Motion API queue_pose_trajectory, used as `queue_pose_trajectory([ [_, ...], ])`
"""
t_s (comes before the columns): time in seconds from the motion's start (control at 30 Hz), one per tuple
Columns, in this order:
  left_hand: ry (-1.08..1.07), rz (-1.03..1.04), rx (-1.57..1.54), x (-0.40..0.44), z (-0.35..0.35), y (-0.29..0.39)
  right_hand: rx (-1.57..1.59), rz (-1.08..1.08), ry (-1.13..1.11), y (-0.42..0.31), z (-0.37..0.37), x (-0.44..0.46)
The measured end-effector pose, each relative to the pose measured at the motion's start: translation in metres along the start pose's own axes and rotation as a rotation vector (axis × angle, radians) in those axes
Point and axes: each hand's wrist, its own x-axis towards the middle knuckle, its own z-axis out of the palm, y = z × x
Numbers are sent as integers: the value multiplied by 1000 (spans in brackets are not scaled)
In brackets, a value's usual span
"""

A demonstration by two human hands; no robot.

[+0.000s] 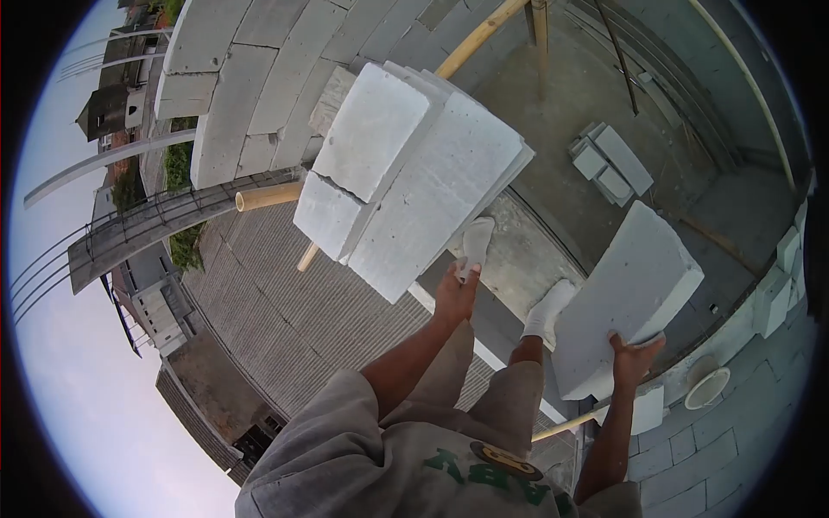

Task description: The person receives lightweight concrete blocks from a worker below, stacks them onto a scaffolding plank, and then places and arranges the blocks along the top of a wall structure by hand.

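Note:
My right hand grips the lower edge of a large white aerated concrete block, thumb on its face and the other fingers partly behind the edge. The block stands tilted beside my right foot; what bears its lower end is hidden. Nothing shows in my left hand, which hangs in front of my left foot, its fingers loosely bent and apart. Ahead of that hand is a stack of similar white blocks, one with a crack across its top.
My socked feet stand on a narrow rough plank high above a floor with another small block pile. A corrugated roof lies below on the left. Bamboo poles and block walls surround me. A pale round container sits at right.

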Motion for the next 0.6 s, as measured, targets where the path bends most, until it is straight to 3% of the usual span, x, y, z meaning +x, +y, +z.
queue_pose_trajectory([
  [0.1, -46, -318, -73, 16, -45, -57, 411, -113, -150, -87, 78, -22],
  [0.17, -28, -730, -502, 21, -81, -56, 608, -97, -290, -152, 125, -48],
  [0.27, -121, -577, -1164, 47, -133, -62, 750, -8, -514, -232, 197, -82],
  [0.33, 333, -412, -1024, 78, -169, -43, 784, 48, -643, -263, 249, -101],
  [0.4, 368, -296, -1179, 109, -221, -57, 691, 73, -700, -291, 295, -118],
  [0.5, 480, -276, -968, 150, -271, -93, 715, 154, -693, -308, 364, -139],
  [0.6, 480, -311, -898, 167, -303, -107, 615, 157, -853, -303, 405, -148],
])
